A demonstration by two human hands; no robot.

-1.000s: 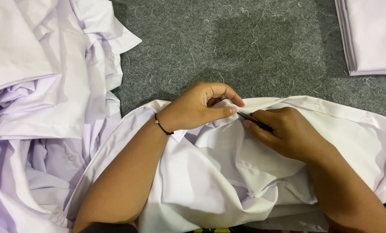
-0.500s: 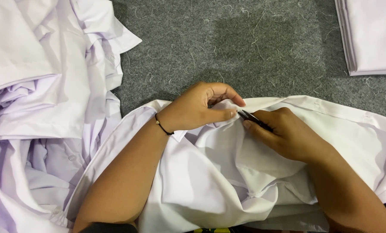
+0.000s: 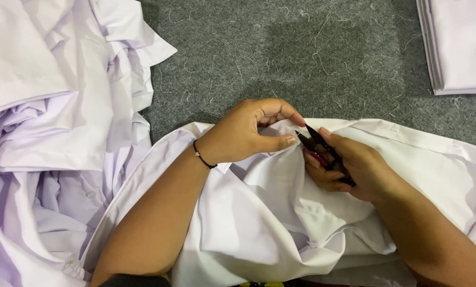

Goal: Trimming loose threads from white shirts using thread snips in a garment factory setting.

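my left hand (image 3: 243, 135) pinches a fold of the white shirt (image 3: 259, 223) at its far edge | my right hand (image 3: 355, 167) grips black thread snips (image 3: 323, 151), blades narrow | tips point far-left, touching the fold | long axis diagonal

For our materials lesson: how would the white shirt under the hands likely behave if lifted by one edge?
Probably floppy: the shirt lies in soft folds and bunches where the left hand pinches it. Likely light, since thin cloth drapes loosely. It wouldn't roll.
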